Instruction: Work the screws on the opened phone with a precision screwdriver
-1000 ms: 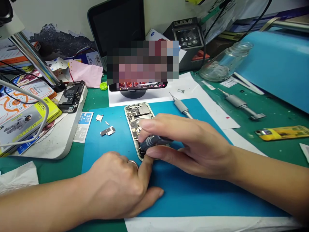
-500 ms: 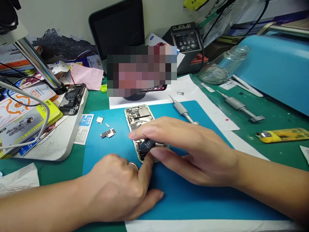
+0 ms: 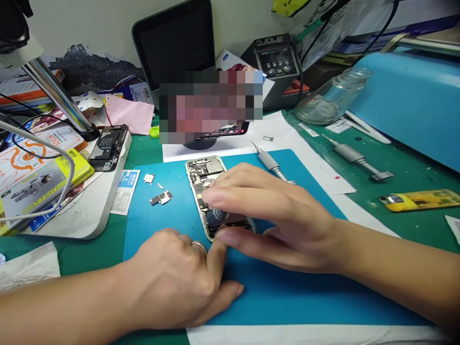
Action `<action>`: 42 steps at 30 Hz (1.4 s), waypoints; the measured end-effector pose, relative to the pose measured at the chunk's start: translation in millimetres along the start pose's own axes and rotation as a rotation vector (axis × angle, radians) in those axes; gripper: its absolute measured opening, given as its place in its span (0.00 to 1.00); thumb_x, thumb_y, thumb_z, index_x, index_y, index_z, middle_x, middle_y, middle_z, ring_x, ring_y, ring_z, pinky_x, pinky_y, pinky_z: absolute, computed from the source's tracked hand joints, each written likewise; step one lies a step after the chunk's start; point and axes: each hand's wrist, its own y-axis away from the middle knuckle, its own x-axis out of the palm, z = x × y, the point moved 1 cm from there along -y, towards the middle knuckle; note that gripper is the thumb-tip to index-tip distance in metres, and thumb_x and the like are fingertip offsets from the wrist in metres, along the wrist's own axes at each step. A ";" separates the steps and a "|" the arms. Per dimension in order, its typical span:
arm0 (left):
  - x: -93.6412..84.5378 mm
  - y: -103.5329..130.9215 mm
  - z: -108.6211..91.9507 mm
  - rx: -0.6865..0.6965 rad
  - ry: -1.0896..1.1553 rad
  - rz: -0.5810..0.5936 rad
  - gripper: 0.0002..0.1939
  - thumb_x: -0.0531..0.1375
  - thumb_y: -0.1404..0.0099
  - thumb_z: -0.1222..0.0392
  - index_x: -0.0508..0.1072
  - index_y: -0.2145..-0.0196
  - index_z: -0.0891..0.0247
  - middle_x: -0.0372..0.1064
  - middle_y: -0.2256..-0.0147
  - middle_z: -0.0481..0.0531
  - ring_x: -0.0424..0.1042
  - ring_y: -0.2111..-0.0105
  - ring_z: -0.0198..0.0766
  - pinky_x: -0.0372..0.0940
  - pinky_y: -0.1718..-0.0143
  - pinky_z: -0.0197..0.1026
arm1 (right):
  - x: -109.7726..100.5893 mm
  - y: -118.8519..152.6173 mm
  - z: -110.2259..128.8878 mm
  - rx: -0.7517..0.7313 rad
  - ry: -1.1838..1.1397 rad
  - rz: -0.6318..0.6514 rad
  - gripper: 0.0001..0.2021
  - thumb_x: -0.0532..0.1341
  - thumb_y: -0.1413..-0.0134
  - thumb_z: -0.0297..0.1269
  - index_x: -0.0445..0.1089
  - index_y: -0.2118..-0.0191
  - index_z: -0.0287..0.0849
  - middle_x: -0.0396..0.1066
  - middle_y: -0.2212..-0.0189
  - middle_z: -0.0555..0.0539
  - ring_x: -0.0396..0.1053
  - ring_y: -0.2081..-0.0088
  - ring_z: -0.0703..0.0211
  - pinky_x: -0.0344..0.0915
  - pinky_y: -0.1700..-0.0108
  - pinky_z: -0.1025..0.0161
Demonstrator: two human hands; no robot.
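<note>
An opened smartphone [image 3: 197,188] lies on the blue mat [image 3: 287,297], its inner parts bare. My right hand [image 3: 283,220] arches over its right side, thumb and forefinger around a grey screwdriver [image 3: 216,216]; the fingers hide much of the tool, and its tip cannot be made out. My left hand [image 3: 176,278] rests on the mat with forefinger and thumb stretched out and the forefinger's end at the phone's lower edge. The other left fingers are bent and partly hidden. Left of the phone lie a dark metal shield plate [image 3: 161,198] and a small silver part [image 3: 148,178].
Two more screwdrivers lie to the right, one on the mat [image 3: 270,163], one beyond it [image 3: 354,155]. Behind them are a glass jar [image 3: 334,96] and white tweezers [image 3: 368,127]. Boxes [image 3: 46,187] and another opened phone [image 3: 108,146] sit on the left.
My right hand's fingertips have shifted slightly, the forefinger drawing back to the right and the thumb a little left. The screwdriver looks turned or tilted differently. My left hand stays put.
</note>
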 end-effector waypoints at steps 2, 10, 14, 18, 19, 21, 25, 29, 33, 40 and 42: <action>-0.2 0.2 -0.3 -0.004 -0.006 -0.009 0.23 0.42 0.19 0.55 0.69 0.68 0.62 0.68 0.81 0.48 0.70 0.85 0.44 0.58 0.85 0.47 | -0.6 -0.1 0.7 0.009 0.002 -0.001 0.22 0.57 0.31 0.27 0.62 0.35 0.44 0.80 0.53 0.45 0.76 0.52 0.57 0.74 0.48 0.58; 1.3 0.4 1.1 -0.002 -0.031 0.011 0.22 0.44 0.19 0.54 0.68 0.68 0.62 0.69 0.81 0.48 0.71 0.84 0.43 0.60 0.84 0.45 | 0.8 3.1 2.5 0.045 -0.054 0.016 0.18 0.62 0.32 0.28 0.64 0.39 0.40 0.79 0.46 0.42 0.76 0.59 0.59 0.74 0.52 0.57; 1.1 -0.5 0.8 -0.001 -0.023 0.021 0.22 0.43 0.19 0.54 0.67 0.68 0.61 0.67 0.82 0.47 0.69 0.85 0.43 0.58 0.85 0.45 | 1.2 3.3 2.7 0.034 -0.104 0.013 0.22 0.57 0.32 0.22 0.62 0.36 0.42 0.79 0.47 0.43 0.77 0.54 0.58 0.75 0.49 0.56; 0.4 0.3 0.3 -0.001 -0.015 0.055 0.20 0.46 0.20 0.53 0.68 0.66 0.63 0.68 0.81 0.47 0.70 0.84 0.43 0.59 0.84 0.44 | 0.2 2.8 2.4 0.062 -0.119 0.024 0.24 0.57 0.32 0.22 0.62 0.34 0.45 0.78 0.45 0.42 0.78 0.55 0.59 0.76 0.50 0.56; 0.2 0.5 0.3 -0.001 -0.013 0.056 0.20 0.46 0.20 0.52 0.68 0.66 0.63 0.68 0.81 0.48 0.70 0.84 0.43 0.59 0.84 0.44 | 0.0 2.7 2.3 0.069 -0.119 0.026 0.23 0.57 0.31 0.22 0.62 0.35 0.45 0.78 0.45 0.42 0.78 0.55 0.59 0.75 0.50 0.56; -0.2 0.6 0.5 -0.002 -0.012 0.053 0.20 0.46 0.20 0.53 0.68 0.66 0.63 0.68 0.81 0.48 0.69 0.85 0.43 0.58 0.84 0.45 | -0.2 2.5 2.4 0.076 -0.115 0.029 0.21 0.57 0.31 0.23 0.64 0.37 0.44 0.78 0.45 0.42 0.77 0.56 0.59 0.75 0.50 0.57; -0.3 0.3 0.7 -0.002 -0.012 0.037 0.21 0.43 0.19 0.54 0.68 0.66 0.63 0.68 0.81 0.48 0.69 0.85 0.43 0.58 0.84 0.47 | 0.3 2.4 2.6 0.079 -0.110 0.026 0.18 0.58 0.32 0.22 0.66 0.40 0.41 0.79 0.45 0.41 0.77 0.57 0.60 0.74 0.51 0.58; -0.2 0.8 0.5 -0.003 -0.004 0.030 0.22 0.43 0.19 0.54 0.67 0.67 0.62 0.68 0.81 0.47 0.69 0.85 0.43 0.57 0.84 0.47 | 0.7 2.1 2.5 0.089 -0.105 0.029 0.17 0.58 0.32 0.22 0.67 0.41 0.41 0.79 0.46 0.42 0.76 0.58 0.60 0.74 0.53 0.58; -0.5 0.4 0.8 -0.010 -0.002 0.023 0.21 0.43 0.19 0.54 0.67 0.67 0.61 0.68 0.82 0.47 0.69 0.85 0.43 0.56 0.84 0.46 | -0.3 1.6 2.7 0.088 -0.097 0.033 0.16 0.58 0.31 0.23 0.68 0.42 0.41 0.79 0.47 0.43 0.76 0.59 0.61 0.74 0.53 0.58; -0.8 -0.1 0.7 -0.002 -0.014 0.026 0.24 0.39 0.17 0.56 0.67 0.66 0.62 0.67 0.81 0.47 0.69 0.85 0.43 0.58 0.84 0.48 | -1.1 0.3 4.8 0.108 -0.080 0.039 0.19 0.58 0.31 0.22 0.64 0.39 0.45 0.79 0.47 0.44 0.76 0.59 0.61 0.75 0.54 0.59; -0.5 0.3 0.8 0.000 -0.023 0.038 0.24 0.38 0.17 0.56 0.67 0.65 0.62 0.67 0.81 0.47 0.69 0.85 0.43 0.59 0.84 0.49 | -0.6 0.4 5.3 0.117 -0.064 0.043 0.19 0.58 0.31 0.22 0.64 0.40 0.45 0.79 0.47 0.45 0.76 0.59 0.61 0.75 0.54 0.59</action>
